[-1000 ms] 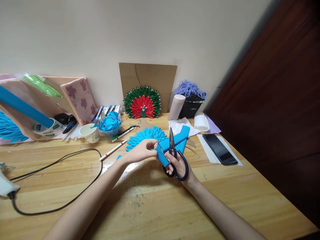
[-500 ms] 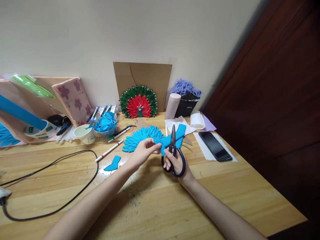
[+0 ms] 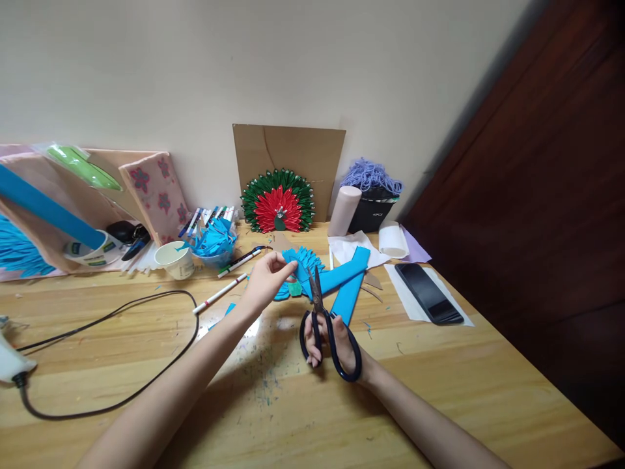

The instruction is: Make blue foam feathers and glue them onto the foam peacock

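My left hand [image 3: 267, 281] pinches one end of a long blue ribbon strip [image 3: 336, 281], which folds over on itself to the right. In my right hand [image 3: 336, 342] are black-handled scissors [image 3: 318, 296], their blades slightly parted and pointing up at the ribbon close to my left fingers. Whether the blades touch the ribbon I cannot tell. Behind the hands lies a fan of blue petals [image 3: 308, 258], partly covered by the ribbon, with a small green piece [image 3: 295, 288] at its base. Cut blue pieces [image 3: 229, 309] on the table are partly hidden by my left forearm.
A red and green peacock fan [image 3: 278, 207] leans on cardboard [image 3: 293, 146]. A paper cup [image 3: 174, 260] and a tub of blue scraps [image 3: 215, 244] stand left. The phone [image 3: 428, 293] lies right. A black cord [image 3: 122, 409] loops from a white glue gun [image 3: 13, 358].
The scissors have swung down and left, and their blades have parted beside the ribbon. My left hand has moved slightly left and up with the ribbon end. The view has shifted a little.
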`<state>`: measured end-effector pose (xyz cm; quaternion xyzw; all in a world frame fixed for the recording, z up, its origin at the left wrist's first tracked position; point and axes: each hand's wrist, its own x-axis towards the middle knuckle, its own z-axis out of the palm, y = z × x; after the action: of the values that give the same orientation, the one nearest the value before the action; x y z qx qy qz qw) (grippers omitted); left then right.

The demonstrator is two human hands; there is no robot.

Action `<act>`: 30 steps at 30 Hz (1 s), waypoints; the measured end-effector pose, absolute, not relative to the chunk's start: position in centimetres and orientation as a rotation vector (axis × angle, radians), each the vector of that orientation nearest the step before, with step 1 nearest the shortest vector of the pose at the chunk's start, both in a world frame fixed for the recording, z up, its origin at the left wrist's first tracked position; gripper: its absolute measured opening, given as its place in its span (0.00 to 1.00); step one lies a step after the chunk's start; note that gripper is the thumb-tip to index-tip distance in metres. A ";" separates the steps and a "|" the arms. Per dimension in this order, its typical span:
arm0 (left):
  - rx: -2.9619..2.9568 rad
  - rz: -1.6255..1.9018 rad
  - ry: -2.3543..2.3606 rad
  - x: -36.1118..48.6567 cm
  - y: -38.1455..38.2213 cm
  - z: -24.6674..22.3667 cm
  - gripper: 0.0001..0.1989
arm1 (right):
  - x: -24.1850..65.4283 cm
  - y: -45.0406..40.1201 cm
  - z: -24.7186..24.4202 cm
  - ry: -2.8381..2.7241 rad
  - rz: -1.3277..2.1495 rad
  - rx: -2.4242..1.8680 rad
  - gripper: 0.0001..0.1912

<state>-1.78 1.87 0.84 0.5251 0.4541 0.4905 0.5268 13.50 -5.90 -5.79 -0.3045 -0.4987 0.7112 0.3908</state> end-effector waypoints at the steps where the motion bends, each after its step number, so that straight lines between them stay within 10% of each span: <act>1: 1.263 1.177 1.090 -1.8 1.9 0.7 0.16 | 13.5 -5.9 -5.8 -1.272 1.801 -0.776 0.36; 30: 1.224 1.133 1.140 -1.3 1.9 0.0 0.12 | 13.3 -5.9 -7.3 -1.239 1.774 -0.876 0.35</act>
<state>-1.26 1.86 -0.04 0.5130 0.4780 0.4748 0.5319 13.34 -5.88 -7.33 -0.3453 -0.4880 0.6989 0.3927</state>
